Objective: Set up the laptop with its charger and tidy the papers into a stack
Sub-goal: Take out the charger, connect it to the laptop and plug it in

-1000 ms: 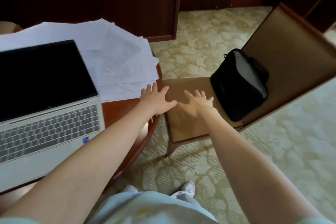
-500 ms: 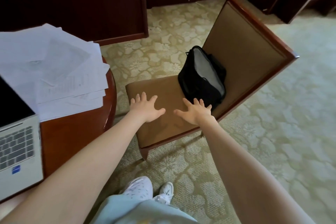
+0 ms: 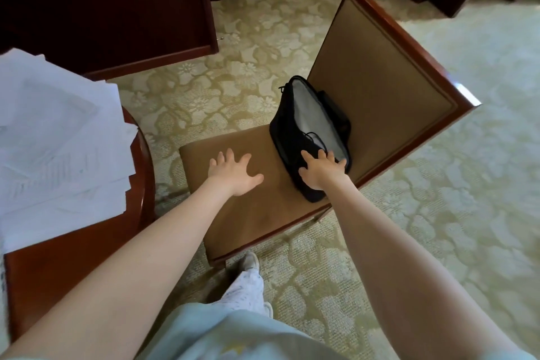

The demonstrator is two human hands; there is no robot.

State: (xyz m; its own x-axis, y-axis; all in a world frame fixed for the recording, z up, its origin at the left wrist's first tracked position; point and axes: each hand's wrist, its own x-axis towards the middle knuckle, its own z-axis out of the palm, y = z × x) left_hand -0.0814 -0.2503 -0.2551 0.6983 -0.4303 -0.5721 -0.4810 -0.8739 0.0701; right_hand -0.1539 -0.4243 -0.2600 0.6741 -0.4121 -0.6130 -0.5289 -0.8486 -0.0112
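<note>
Nearest on the left, the wooden table (image 3: 73, 257) carried the papers (image 3: 58, 140) in a loose, fanned heap, not yet squared into a stack, and the laptop was out of view. Farther out, both my bare arms reached over the seat of the chair (image 3: 248, 219): my left hand (image 3: 233, 174) hovered with fingers spread wide, holding nothing, and my right hand (image 3: 320, 172), also spread and empty, was at the near edge of the open black bag (image 3: 287, 137) propped against the chair back. No charger showed, so I judged the task barely begun, with finding the charger, plugging in and stacking all left.
</note>
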